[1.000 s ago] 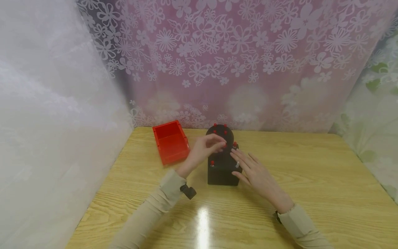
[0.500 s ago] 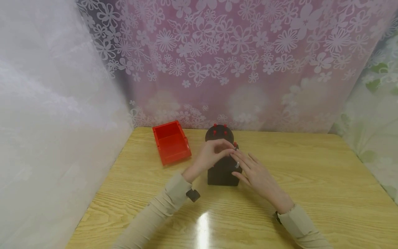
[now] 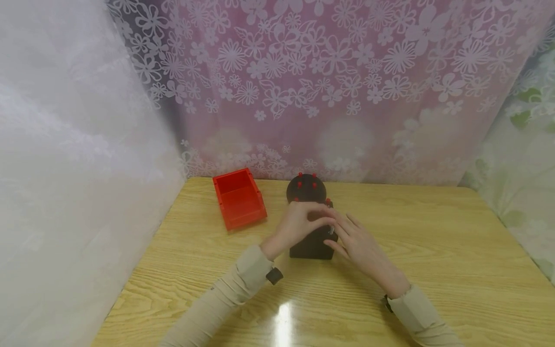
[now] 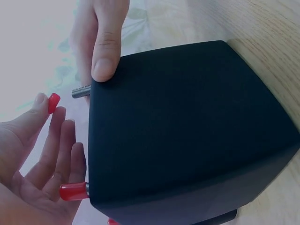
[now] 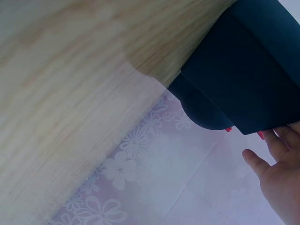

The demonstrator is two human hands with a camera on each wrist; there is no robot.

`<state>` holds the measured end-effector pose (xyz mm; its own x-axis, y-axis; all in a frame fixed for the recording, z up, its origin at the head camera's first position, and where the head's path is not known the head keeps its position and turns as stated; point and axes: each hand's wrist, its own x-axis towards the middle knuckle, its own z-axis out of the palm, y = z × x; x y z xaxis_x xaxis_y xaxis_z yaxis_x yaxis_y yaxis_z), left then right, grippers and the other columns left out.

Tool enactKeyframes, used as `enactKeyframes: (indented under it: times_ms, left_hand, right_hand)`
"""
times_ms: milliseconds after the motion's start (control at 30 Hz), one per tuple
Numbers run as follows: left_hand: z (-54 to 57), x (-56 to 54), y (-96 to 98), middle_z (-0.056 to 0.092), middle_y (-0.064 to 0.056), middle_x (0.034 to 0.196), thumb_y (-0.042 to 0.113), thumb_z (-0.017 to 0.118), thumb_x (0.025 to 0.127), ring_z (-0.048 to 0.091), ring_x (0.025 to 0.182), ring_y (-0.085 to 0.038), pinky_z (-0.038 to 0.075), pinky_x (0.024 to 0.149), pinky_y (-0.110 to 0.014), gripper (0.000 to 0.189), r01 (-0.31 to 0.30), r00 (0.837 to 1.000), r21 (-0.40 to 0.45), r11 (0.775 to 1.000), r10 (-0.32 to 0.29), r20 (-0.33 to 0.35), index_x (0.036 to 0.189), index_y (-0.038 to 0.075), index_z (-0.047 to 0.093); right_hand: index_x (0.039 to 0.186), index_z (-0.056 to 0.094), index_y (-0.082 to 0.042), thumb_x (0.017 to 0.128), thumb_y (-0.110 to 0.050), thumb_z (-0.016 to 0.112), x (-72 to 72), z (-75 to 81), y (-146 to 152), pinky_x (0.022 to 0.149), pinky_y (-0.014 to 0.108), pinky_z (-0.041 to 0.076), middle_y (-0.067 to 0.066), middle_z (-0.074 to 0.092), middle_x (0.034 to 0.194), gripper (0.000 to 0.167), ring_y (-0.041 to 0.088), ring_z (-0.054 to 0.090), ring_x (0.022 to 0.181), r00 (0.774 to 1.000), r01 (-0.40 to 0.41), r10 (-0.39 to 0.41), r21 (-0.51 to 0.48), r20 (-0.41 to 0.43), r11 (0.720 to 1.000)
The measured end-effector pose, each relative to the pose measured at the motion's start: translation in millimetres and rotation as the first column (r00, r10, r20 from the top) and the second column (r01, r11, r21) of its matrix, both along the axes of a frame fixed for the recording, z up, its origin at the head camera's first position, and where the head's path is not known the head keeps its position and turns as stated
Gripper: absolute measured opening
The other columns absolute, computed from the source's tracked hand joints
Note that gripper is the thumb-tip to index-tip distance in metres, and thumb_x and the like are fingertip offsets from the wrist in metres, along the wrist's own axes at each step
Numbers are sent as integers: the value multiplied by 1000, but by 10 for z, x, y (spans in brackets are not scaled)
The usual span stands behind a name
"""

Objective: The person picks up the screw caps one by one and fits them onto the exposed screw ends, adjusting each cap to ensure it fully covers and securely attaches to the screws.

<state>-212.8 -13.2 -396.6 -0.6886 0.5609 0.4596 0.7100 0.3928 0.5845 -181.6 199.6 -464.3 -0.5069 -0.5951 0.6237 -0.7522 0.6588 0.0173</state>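
Note:
My left hand (image 3: pixel 299 222) pinches a small red cap (image 4: pixel 54 103) between thumb and index finger. Its fingertips are close to a bare threaded metal post (image 4: pixel 81 92) on the black box (image 4: pixel 187 136), with the cap apart from the post. Another red cap (image 4: pixel 74 191) covers the neighbouring post. My right hand (image 3: pixel 360 246) rests on the box's right side, fingers straight and thumb along the edge; in the right wrist view this hand (image 5: pixel 281 173) is partly behind the box. The round black disc (image 3: pixel 306 190) at the back carries several red caps.
A red open bin (image 3: pixel 246 224) lies left of the box on the wooden table (image 3: pixel 195 270). Behind stands a pink flowered curtain (image 3: pixel 277 135), and a white sheet (image 3: pixel 78 159) hangs along the left side.
My left hand has moved from in front of the round disc down and to the right, toward the bare post, carrying the red cap. The right hand stays in place.

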Motion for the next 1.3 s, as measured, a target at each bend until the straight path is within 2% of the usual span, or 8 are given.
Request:
enactKeyframes:
  times_ms: [100, 300, 600, 800, 1033, 1300]
  left_hand:
    - [-3, 45, -21, 77, 11, 106, 33, 75, 92, 68, 99, 2, 49, 89, -12, 23, -2, 999, -43, 999, 0, -47, 111, 21, 80]
    - [22, 158, -77, 76, 13, 106, 34, 75, 91, 67, 98, 3, 52, 86, -15, 24, -12, 998, -86, 996, 6, -66, 112, 23, 80]
    - [23, 189, -78, 76, 14, 107, 35, 76, 90, 66, 97, 4, 54, 83, -18, 23, -31, 997, -100, 995, 24, -70, 111, 26, 80]
    - [15, 189, -75, 76, 13, 108, 34, 76, 90, 66, 98, 4, 51, 83, -13, 23, -20, 997, -105, 994, 12, -77, 112, 26, 80]
    - [8, 115, -10, 75, 13, 112, 31, 75, 92, 66, 104, 2, 50, 88, -12, 25, -29, 993, -136, 990, 13, -117, 116, 27, 79]
    - [6, 41, 68, 75, 10, 113, 27, 76, 91, 67, 106, -4, 51, 90, -16, 26, -55, 985, -158, 986, 28, -171, 117, 25, 78]
  right_hand:
    - [147, 47, 3, 109, -48, 32, 61, 0, -33, 112, 58, 37, 23, 46, 152, 65, 39, 57, 127, 1000, 18, -18, 9, 0, 1000]
    - [138, 54, 3, 109, -47, 34, 169, -3, -106, 109, 60, 40, 24, 50, 147, 62, 39, 56, 128, 1000, 25, -25, -1, -7, 1000]
    - [138, 54, 1, 109, -48, 35, 181, -9, -98, 110, 62, 39, 23, 49, 149, 60, 39, 53, 131, 999, 28, -28, 6, 33, 1000]
    - [141, 52, 2, 109, -48, 34, 177, -19, -99, 108, 63, 40, 24, 48, 149, 62, 40, 52, 132, 999, 27, -27, 6, 27, 1000]
    - [143, 51, 3, 109, -47, 34, 54, -30, -39, 106, 65, 41, 24, 48, 148, 63, 41, 53, 131, 1000, -3, 3, -9, 15, 1000]
    - [133, 58, 4, 108, -48, 34, -87, -45, 37, 107, 64, 40, 24, 52, 144, 62, 41, 53, 130, 1000, -24, 24, -12, 0, 1000]
